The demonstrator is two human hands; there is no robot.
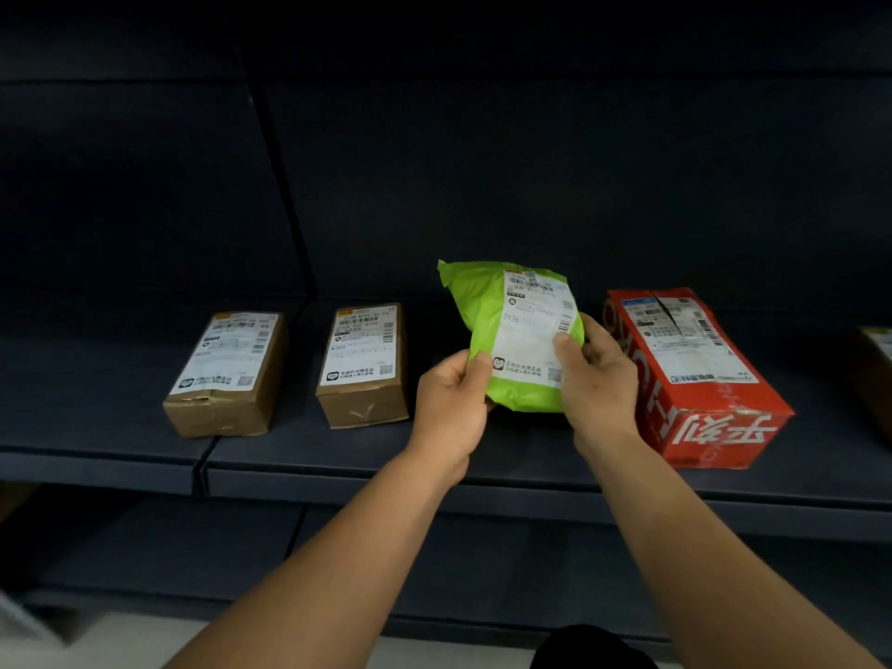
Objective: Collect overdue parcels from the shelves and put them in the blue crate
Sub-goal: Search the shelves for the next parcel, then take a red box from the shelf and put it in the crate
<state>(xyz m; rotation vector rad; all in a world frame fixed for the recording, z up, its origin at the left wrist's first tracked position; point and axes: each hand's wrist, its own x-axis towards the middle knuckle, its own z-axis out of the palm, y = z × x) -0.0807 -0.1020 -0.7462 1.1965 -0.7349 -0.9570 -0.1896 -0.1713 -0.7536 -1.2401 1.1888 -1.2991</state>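
Note:
A green plastic mailer parcel (487,306) with a white shipping label is held up above the dark shelf (338,456), label facing me. My left hand (451,403) grips its lower left edge, thumb on the front. My right hand (598,374) grips its lower right side, thumb pressed on the label. Two brown cardboard parcels (227,374) (364,364) with white labels lie on the shelf to the left. A red printed box (695,374) with a label lies just right of my right hand. The blue crate is not in view.
Another brown parcel (876,379) shows at the right edge of the shelf. A lower dark shelf (193,548) runs beneath, with pale floor (145,644) below it. The shelf's back panel is dark.

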